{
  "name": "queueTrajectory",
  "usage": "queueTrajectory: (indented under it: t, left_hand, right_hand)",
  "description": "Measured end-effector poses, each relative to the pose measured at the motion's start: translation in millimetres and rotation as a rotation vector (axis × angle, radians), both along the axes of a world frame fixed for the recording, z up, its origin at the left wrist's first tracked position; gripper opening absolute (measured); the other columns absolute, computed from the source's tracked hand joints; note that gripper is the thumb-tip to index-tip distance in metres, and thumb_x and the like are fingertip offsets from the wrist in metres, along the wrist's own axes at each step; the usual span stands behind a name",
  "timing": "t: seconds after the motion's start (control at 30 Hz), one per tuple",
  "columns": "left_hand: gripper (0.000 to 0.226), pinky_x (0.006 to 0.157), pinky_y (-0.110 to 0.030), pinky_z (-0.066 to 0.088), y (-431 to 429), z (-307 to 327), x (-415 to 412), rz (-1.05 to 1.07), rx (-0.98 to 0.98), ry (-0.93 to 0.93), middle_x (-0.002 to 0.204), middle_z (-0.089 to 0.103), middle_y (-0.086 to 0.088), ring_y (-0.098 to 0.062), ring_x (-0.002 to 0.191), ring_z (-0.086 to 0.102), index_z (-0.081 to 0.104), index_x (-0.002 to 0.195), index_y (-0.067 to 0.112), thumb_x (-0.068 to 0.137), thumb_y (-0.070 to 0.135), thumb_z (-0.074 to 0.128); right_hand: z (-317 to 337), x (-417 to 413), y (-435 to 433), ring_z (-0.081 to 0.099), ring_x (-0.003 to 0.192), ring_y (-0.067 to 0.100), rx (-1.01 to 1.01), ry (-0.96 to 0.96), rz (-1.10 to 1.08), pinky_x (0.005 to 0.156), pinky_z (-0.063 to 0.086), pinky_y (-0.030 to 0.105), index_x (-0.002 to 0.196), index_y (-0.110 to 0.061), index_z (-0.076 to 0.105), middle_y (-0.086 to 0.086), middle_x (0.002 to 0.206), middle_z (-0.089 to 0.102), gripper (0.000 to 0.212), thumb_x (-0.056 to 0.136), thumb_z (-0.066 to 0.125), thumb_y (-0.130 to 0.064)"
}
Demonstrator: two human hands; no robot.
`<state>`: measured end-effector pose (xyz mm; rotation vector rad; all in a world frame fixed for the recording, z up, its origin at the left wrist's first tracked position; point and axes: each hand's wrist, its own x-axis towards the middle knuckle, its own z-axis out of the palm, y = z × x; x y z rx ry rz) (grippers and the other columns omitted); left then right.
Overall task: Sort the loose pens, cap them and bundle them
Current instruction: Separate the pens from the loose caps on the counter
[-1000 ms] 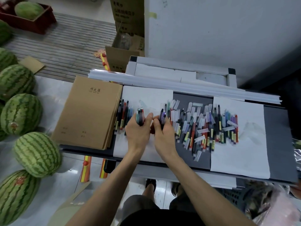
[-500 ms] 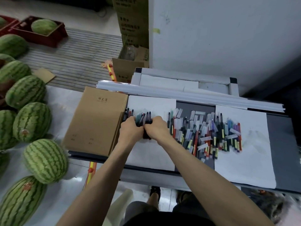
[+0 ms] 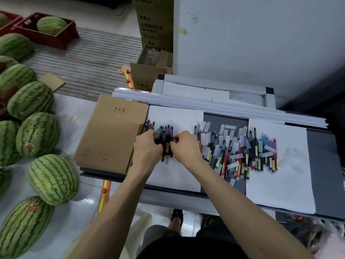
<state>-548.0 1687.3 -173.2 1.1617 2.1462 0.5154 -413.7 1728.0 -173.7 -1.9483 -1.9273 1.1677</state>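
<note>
Small shop: floor watermelons [image 3: 52,179], stacked cartons [image 3: 153,17], notebooks [image 3: 112,133] on a counter [image 3: 324,165]

Your bare forearms converge ahead. Your left hand [image 3: 148,148] and right hand [image 3: 185,146] sit knuckles-up, side by side, fingers curled onto one bunch of dark plastic pens [image 3: 166,146].

Plastic pens on paper over a matt grey top.

The bundle of pens [image 3: 166,146] between my left hand [image 3: 147,149] and my right hand [image 3: 186,146] is smooth, dark plastic, and the loose caps [image 3: 205,136] to the right look like frosted, translucent plastic. Everything lies on sheets of white paper [image 3: 175,176], matt and unshiny, over a table top [image 3: 324,174] with a flat, matt grey finish. My notebooks [image 3: 110,133] have dull brown kraft-paper covers. The box [image 3: 147,76] behind is plain brown cardboard, the floor [image 3: 78,212] shines like polished tile, and the watermelons [image 3: 52,178] have smooth, faintly waxy rinds.
</note>
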Motion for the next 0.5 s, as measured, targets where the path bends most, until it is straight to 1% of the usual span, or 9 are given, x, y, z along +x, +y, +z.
queueTrajectory:
  t: [0.07,0.2,0.27,0.33,0.37,0.4,0.43,0.47,0.5]
  left_hand:
    - [0.049,0.092,-0.035,0.053,-1,1,0,-0.013,-0.001,0.02,0.123,0.071,-0.006,-0.03,0.114,0.065,0.065,0.135,0.017,0.086,0.011,0.066]
    - [0.044,0.096,-0.04,0.055,-2,2,-3,-0.071,-0.009,0.055,0.125,0.071,-0.006,-0.03,0.115,0.064,0.066,0.132,0.018,0.087,0.015,0.066]
    - [0.041,0.095,-0.041,0.056,1,4,-5,-0.105,-0.007,0.069,0.124,0.071,-0.006,-0.03,0.113,0.065,0.067,0.129,0.018,0.088,0.017,0.066]
    - [0.036,0.09,-0.039,0.057,7,8,-7,-0.132,-0.004,0.071,0.12,0.072,-0.004,-0.029,0.109,0.067,0.069,0.125,0.018,0.089,0.018,0.066]
    - [0.034,0.088,-0.037,0.057,12,10,-7,-0.145,-0.002,0.066,0.117,0.073,-0.004,-0.027,0.107,0.067,0.07,0.123,0.019,0.09,0.018,0.065]
    - [0.032,0.087,-0.038,0.059,19,13,-8,-0.155,0.0,0.059,0.116,0.073,-0.004,-0.026,0.104,0.068,0.071,0.122,0.02,0.091,0.019,0.065]
    - [0.03,0.086,-0.039,0.06,27,16,-8,-0.166,0.005,0.052,0.114,0.073,-0.003,-0.025,0.101,0.068,0.071,0.122,0.021,0.092,0.02,0.065]
    - [0.029,0.086,-0.04,0.061,36,18,-7,-0.185,0.013,0.05,0.113,0.073,-0.003,-0.024,0.099,0.068,0.071,0.122,0.021,0.093,0.021,0.065]
    - [0.029,0.087,-0.039,0.061,46,19,-7,-0.218,0.02,0.056,0.112,0.073,-0.003,-0.024,0.099,0.068,0.071,0.122,0.02,0.094,0.02,0.065]
  right_hand:
    - [2,3,-2,0.07,0.08,0.033,0.023,-0.026,0.032,0.074,0.061,0.046,0.1,0.003,0.073,0.019,0.088,0.073,0.021,0.094,0.058,-0.011]
    - [4,7,-2,0.063,0.068,0.035,0.064,-0.067,0.091,0.066,0.059,0.044,0.079,0.001,0.065,0.018,0.074,0.066,0.02,0.093,0.053,-0.006]
    - [2,11,0,0.059,0.061,0.032,0.076,-0.058,0.103,0.061,0.054,0.04,0.07,-0.002,0.063,0.015,0.067,0.063,0.026,0.094,0.052,-0.005]
    - [1,18,2,0.051,0.052,0.025,0.081,-0.029,0.107,0.058,0.046,0.034,0.06,-0.009,0.057,0.008,0.056,0.056,0.036,0.095,0.053,-0.005]
    - [0,21,3,0.053,0.054,0.025,0.076,-0.011,0.109,0.059,0.048,0.033,0.06,-0.011,0.06,0.008,0.058,0.058,0.036,0.095,0.053,-0.005]
    - [0,26,5,0.062,0.061,0.026,0.071,0.005,0.105,0.064,0.054,0.034,0.07,-0.009,0.069,0.01,0.067,0.067,0.031,0.096,0.053,-0.005]
    - [1,30,6,0.07,0.073,0.026,0.069,0.017,0.086,0.072,0.058,0.034,0.086,-0.007,0.077,0.01,0.082,0.075,0.027,0.097,0.053,-0.006]
    - [2,35,8,0.072,0.083,0.025,0.078,0.013,0.06,0.078,0.058,0.032,0.1,-0.007,0.078,0.009,0.094,0.077,0.026,0.098,0.053,-0.006]
    - [3,40,10,0.072,0.088,0.025,0.098,-0.001,0.048,0.08,0.058,0.03,0.105,-0.006,0.077,0.009,0.1,0.076,0.025,0.098,0.053,-0.007]
